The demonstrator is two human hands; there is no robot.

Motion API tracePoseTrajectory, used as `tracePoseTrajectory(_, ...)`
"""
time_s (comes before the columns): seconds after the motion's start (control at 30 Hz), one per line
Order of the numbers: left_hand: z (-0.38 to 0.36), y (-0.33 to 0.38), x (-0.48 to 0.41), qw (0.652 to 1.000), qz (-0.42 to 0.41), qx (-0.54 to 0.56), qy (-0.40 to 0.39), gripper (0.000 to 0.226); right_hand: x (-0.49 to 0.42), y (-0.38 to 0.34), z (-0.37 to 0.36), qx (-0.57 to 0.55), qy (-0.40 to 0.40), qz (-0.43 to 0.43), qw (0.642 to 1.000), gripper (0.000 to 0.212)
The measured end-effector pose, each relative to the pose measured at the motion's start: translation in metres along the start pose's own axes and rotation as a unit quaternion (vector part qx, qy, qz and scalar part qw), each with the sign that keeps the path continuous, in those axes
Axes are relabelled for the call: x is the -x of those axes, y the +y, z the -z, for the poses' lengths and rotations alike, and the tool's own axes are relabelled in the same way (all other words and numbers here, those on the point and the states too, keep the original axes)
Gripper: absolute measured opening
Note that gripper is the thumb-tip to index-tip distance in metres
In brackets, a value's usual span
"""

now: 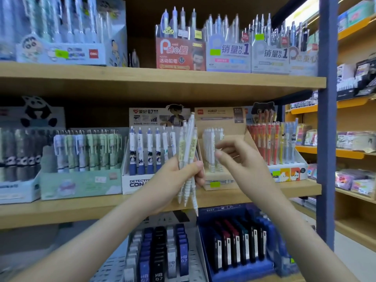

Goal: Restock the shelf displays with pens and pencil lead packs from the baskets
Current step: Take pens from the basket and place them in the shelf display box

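Head view: the left hand (179, 176) holds a bunch of thin white plastic pens with pale yellow labels (188, 143) — fingers curled tight round the middle, pen tips pointing down. The bunch is just left of the brown cardboard display box (227, 124). The pens look light, stiff and smooth, so one could slip; pinching one by its middle seems best. The right hand (242, 159) is in front of the box, fingers a little bent, thumb and finger apart — it seems to hold nothing, close to the white pens standing in the box (212, 147).
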State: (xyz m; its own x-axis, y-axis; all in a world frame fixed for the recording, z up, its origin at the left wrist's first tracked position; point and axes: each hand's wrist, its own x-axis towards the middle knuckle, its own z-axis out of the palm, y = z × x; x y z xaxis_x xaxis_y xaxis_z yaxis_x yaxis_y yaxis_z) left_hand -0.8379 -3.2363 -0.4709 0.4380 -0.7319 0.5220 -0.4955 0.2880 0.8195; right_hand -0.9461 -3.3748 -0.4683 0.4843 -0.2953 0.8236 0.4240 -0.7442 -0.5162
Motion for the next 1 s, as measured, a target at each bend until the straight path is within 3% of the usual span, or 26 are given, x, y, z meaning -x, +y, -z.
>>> tracePoseTrajectory(0.13, -0.003, -0.004, 0.02, 0.997, -0.019, -0.064, -0.038, 0.027, 0.028, -0.022, -0.02, -0.107, -0.083, -0.033, 0.99, 0.012)
tracePoseTrajectory(0.23, -0.003, -0.01, 0.039, 0.996, -0.016, -0.081, -0.024, 0.015, 0.04, -0.025, -0.04, -0.112, -0.063, -0.078, 0.989, 0.02)
tracePoseTrajectory(0.37, 0.01, -0.029, 0.062, 0.994, 0.015, -0.109, 0.002, 0.051, 0.054, -0.024, -0.064, -0.106, -0.068, -0.126, 0.984, 0.016)
tracePoseTrajectory(0.5, 0.023, -0.035, 0.074, 0.993, 0.027, -0.119, -0.01, 0.05, 0.063, -0.027, -0.08, -0.148, -0.072, -0.171, 0.971, 0.009)
tracePoseTrajectory(0.73, 0.05, -0.037, 0.088, 0.992, 0.05, -0.099, -0.066, 0.054, 0.066, -0.027, -0.096, -0.214, -0.11, -0.188, 0.952, 0.016)
tracePoseTrajectory(0.9, 0.057, -0.033, 0.093, 0.996, 0.054, -0.064, -0.04, 0.047, 0.063, -0.027, -0.104, -0.231, -0.104, -0.196, 0.947, 0.016)
tracePoseTrajectory(1.0, 0.06, -0.033, 0.092, 0.995, 0.094, 0.029, -0.029, 0.048, 0.062, -0.028, -0.103, -0.275, -0.107, -0.19, 0.937, 0.018)
